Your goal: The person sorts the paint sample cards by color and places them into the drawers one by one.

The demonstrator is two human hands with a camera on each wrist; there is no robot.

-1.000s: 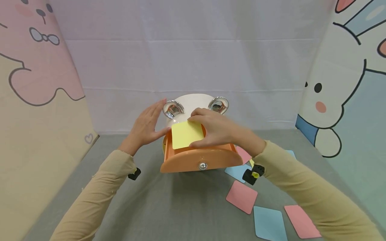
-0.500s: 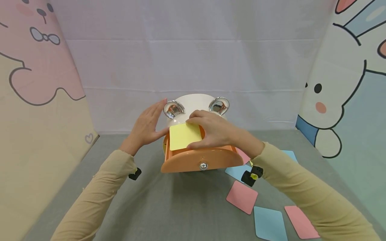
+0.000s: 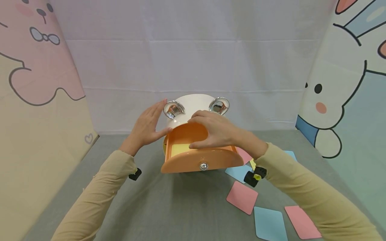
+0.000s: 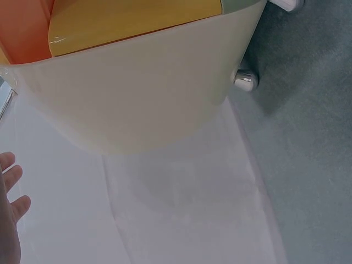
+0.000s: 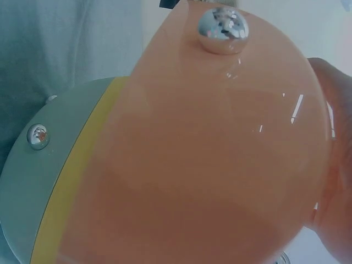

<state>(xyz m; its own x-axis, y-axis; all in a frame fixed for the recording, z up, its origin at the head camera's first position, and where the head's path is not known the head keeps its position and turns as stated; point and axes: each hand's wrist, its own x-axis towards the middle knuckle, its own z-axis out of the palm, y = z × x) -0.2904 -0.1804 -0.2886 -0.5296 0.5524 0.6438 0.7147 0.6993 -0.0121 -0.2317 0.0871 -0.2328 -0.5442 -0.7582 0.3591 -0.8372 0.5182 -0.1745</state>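
Observation:
In the head view an orange drawer (image 3: 202, 160) with a silver knob stands pulled out of a rounded white cabinet (image 3: 194, 102). A yellow card (image 3: 180, 149) lies partly visible inside the drawer. My right hand (image 3: 214, 130) is over the drawer's right part, thumb and fingers spread apart with nothing seen between them. My left hand (image 3: 147, 125) rests against the cabinet's left side, fingers straight. The right wrist view shows the orange drawer front (image 5: 203, 143) close up, my right hand (image 5: 336, 159) behind its edge.
Right of the cabinet, pink cards (image 3: 242, 197) and blue cards (image 3: 270, 223) lie on the grey table (image 3: 144, 207), several in all, with a bit of a yellow one (image 3: 252, 164). Two silver ear-like rings (image 3: 174, 109) flank the cabinet top. Below the drawer front is a green one (image 5: 60, 143).
The yellow card has left my right hand's fingers and dropped down into the drawer. My right hand has opened and shifted slightly right. My left hand has hardly moved.

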